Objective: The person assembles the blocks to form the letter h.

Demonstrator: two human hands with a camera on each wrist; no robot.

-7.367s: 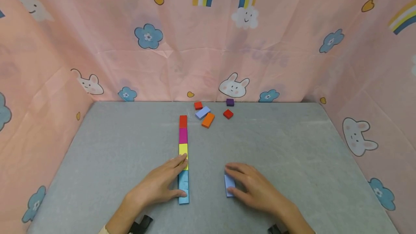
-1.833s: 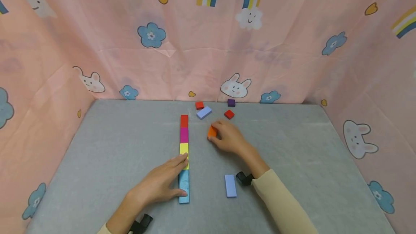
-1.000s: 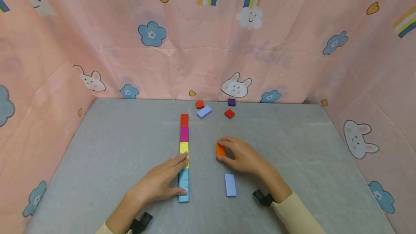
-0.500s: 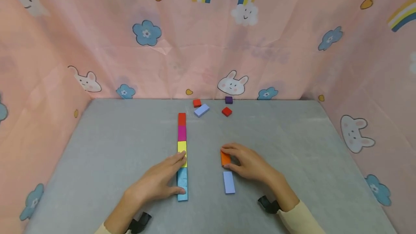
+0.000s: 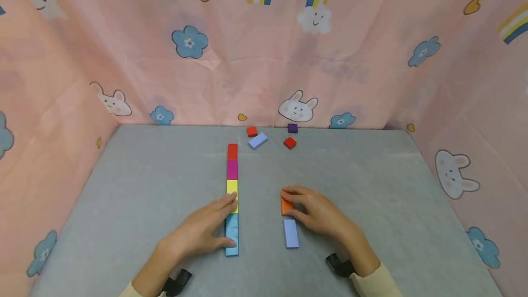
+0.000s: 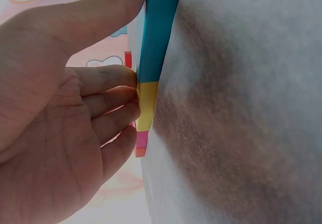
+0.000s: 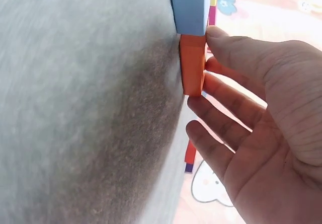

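A straight row of blocks runs away from me in the head view: light blue (image 5: 232, 233) nearest, then yellow (image 5: 232, 185), magenta (image 5: 232, 169) and red (image 5: 233, 151). Across the row's near part lies my left hand (image 5: 200, 228), its fingertips on the yellow block and thumb on the light blue one. My right hand (image 5: 323, 212) pinches an orange block (image 5: 286, 206) at its two ends, thumb at the near end. Directly in front of that is a periwinkle block (image 5: 291, 234). In the right wrist view the orange block (image 7: 193, 65) lines up end to end with the periwinkle block (image 7: 190, 7).
At the back of the grey table (image 5: 363, 173) lie a red block (image 5: 252, 131), a second periwinkle block (image 5: 257, 141), another red block (image 5: 290, 143) and a small purple block (image 5: 292, 128). A pink patterned cloth (image 5: 231, 81) walls in the back and sides.
My right hand left the near periwinkle block, took the orange block from the back group and brought it toward me, down to that block's far end. The left hand stayed on the row.
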